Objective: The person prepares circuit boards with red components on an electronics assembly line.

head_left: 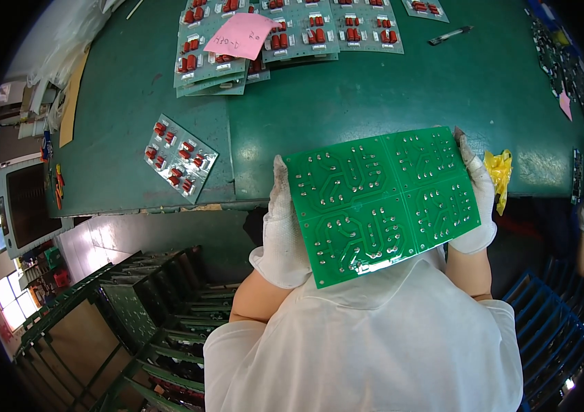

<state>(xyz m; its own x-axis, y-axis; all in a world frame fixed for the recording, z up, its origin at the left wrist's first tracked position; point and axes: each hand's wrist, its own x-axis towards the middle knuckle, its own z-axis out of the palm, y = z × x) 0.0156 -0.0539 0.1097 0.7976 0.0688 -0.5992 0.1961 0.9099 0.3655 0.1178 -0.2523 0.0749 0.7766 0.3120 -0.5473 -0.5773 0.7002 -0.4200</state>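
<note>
A green circuit board [405, 199] is held up before my chest, its soldered underside toward me and its right end tilted up. White-gloved, my left hand [284, 230] grips its left edge. My right hand [479, 196], in a white glove too, has hold of the right edge. The board hides part of the fingers of both hands. To the left, a smaller board with red components [181, 159] lies face up near the table's front edge. Just right of my right hand is a crumpled yellow thing [499, 177].
Stacked boards with red components [367, 31] fill the back of the green table [292, 96], a pink paper slip [242, 36] on them. A pen [450, 36] lies right of these. Left are pliers [59, 185] and a monitor [28, 206]. At far right, another person's gloved hand [583, 216] shows.
</note>
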